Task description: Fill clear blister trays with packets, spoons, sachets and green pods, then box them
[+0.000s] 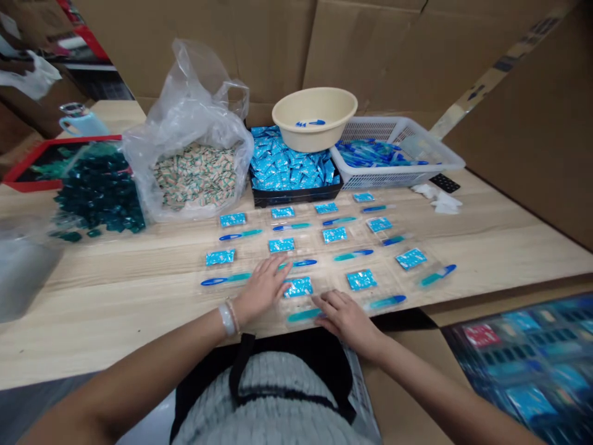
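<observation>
Several clear plastic sleeves lie in rows on the wooden table [486,247], each with a small blue sachet [361,279] and a blue-teal toothbrush [225,280]. My left hand [264,285] rests flat with fingers spread on the front row, beside the nearest blue sachet [299,287]. My right hand [345,315] lies fingers down on the nearest sleeve, touching its teal toothbrush [303,316]. Neither hand holds anything.
At the back stand a black tray of blue sachets [296,196], a beige bowl [315,117], a white basket of toothbrushes [398,154], a clear bag of striped packets [194,167] and dark green packets [99,194]. Cardboard walls surround the table.
</observation>
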The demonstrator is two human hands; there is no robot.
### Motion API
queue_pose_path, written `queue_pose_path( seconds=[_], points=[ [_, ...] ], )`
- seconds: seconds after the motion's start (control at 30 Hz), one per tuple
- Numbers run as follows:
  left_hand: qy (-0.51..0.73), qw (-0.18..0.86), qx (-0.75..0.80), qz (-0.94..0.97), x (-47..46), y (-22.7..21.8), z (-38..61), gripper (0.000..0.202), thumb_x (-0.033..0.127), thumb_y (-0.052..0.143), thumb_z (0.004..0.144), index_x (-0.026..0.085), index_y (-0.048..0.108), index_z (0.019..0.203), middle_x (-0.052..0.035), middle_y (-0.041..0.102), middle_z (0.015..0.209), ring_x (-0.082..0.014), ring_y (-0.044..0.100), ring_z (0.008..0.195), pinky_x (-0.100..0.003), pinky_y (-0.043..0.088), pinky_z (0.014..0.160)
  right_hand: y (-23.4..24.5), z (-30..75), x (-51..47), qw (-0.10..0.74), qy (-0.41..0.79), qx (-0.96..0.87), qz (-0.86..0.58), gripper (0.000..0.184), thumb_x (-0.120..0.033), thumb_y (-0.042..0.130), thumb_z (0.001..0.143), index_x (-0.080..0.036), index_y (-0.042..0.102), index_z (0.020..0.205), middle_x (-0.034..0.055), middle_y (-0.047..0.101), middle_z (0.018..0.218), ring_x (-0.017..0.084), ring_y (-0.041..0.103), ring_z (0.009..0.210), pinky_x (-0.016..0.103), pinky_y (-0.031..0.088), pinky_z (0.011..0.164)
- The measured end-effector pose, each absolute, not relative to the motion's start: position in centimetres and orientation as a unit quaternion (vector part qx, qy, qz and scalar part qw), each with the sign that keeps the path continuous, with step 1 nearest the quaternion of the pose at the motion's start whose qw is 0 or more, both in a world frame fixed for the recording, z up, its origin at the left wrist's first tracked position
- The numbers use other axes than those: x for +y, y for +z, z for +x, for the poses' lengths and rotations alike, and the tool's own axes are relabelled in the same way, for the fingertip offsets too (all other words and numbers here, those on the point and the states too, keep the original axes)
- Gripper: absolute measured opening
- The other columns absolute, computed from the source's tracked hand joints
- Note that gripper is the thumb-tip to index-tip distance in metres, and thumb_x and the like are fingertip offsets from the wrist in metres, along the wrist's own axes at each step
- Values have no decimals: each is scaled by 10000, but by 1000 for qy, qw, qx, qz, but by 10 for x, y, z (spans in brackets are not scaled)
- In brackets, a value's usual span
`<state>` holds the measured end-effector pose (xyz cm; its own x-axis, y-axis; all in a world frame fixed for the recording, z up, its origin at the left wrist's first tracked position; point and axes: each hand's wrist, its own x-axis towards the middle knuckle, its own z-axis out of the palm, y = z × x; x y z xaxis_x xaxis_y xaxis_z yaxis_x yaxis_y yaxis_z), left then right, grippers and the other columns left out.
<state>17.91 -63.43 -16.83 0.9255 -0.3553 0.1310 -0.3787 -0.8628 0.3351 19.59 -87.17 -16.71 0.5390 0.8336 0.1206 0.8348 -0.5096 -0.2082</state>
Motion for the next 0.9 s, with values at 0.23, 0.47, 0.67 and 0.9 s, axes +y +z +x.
queue_pose_path(
  seconds=[0.23,0.47,0.67,0.9],
  points=[
    [-20,214,-365,906,-643,-178,133,379,274,497,799,209,459,1170,-92,490,1213,-244,381,1169,-439,326,977,-181,179,-907,122,-46,-438,-889,313,-284,477,823,-190,523,1117,102,573,1033,229,511,947,394,442,794],
    [-20,207,-316,925,-636,-180,142,474,365,523,772,192,433,1204,-130,393,1298,-273,285,1237,-458,270,1006,-196,174,-909,80,-90,-407,-905,412,-331,483,810,-251,463,1214,107,495,1198,274,451,1071,448,393,851],
    [-62,180,-242,951,-635,-171,163,977,760,412,581,179,227,1344,-177,73,1427,-382,11,1289,-548,108,1010,-186,205,-906,103,-135,-345,-923,534,-385,463,802,-203,356,1292,154,399,1268,315,375,1142,495,367,878],
    [-12,141,-127,982,-575,-166,181,817,687,361,697,230,193,1354,-135,72,1437,-340,1,1301,-532,96,1017,-172,294,-787,106,-101,-438,-887,493,-426,416,821,-222,398,1269,131,381,1299,300,336,1178,486,341,903]
  ],
)
